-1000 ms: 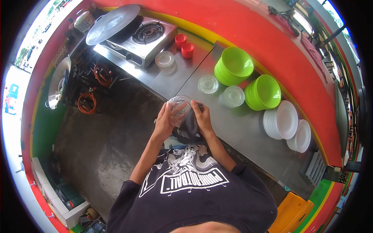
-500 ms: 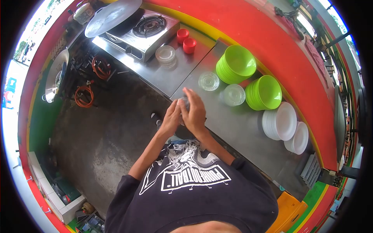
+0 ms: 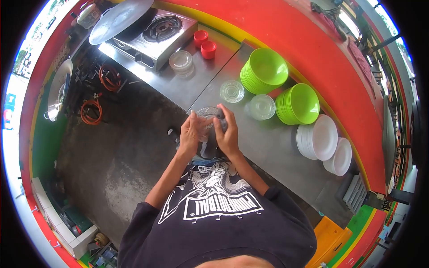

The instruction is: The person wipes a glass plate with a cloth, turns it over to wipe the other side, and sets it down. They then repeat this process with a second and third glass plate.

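Apparently for steadiness, left hand (image 3: 189, 137) grips clear glass dish (image 3: 206, 111) by edge near steel counter (image 3: 279, 149); right hand (image 3: 229, 137) holds grey cloth (image 3: 222, 122) against it. 2 green bowl stacks (image 3: 255, 77) nested, likely saving space.

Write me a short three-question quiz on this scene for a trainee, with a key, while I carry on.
1. Multiple choice: What do the fingers of the left hand grip?
A) a white bowl
B) a clear glass dish
C) a metal spoon

2. True or false: The two red cups stand between the stove and the green bowls.

3. Fill in the number: On the counter, the green bowls form ___ stacks.

Key: 1. B; 2. true; 3. two
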Demonstrator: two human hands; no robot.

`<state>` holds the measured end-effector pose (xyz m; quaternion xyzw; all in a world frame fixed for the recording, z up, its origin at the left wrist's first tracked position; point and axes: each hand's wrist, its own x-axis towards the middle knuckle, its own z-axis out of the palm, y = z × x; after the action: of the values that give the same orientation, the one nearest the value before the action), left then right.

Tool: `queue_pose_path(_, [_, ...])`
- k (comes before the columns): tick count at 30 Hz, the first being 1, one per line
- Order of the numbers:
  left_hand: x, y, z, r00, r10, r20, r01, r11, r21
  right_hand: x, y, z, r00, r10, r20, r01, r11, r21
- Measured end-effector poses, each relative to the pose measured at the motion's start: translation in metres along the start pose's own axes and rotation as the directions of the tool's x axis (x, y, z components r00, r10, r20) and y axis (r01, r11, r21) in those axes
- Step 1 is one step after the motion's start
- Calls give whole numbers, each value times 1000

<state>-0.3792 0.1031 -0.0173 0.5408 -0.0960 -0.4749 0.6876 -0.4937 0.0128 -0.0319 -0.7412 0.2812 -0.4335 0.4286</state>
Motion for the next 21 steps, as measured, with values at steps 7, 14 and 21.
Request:
queue_pose_path(7, [13,12,11,995,82,51,-85,994,70,-5,40,-27,836,543,83,-533,766,358])
queue_pose_path(14, [37,-11,-8,887,190,421,-435,651,622,-29,74,-44,391,598,700,-897,76,436])
queue_pose_path(21, [67,-15,5,844,22,536,-447,581,680,-34,84,-38,487,752,445,-835,251,490])
